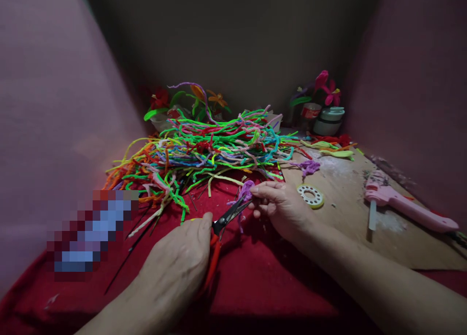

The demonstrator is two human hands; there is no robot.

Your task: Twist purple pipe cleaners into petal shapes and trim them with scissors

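Left hand (178,267) closed round the red handles of scissors (226,218), low over red cloth (255,286), blades parted. Right at the blade tips, purple bit (246,189), pinched in fingers of right hand (282,206). Behind, heap (204,150) of coloured stems. Further right, on board (350,228), ring (310,196), then pink glue gun (404,206).

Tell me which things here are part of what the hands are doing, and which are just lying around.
In hand:
- scissors, held by the left hand
- purple pipe-cleaner piece, pinched by the right hand, at the blades

Lying about:
- pile of coloured pipe cleaners
- pink glue gun
- white ring
- loose purple scrap
- jar
- pink flowers
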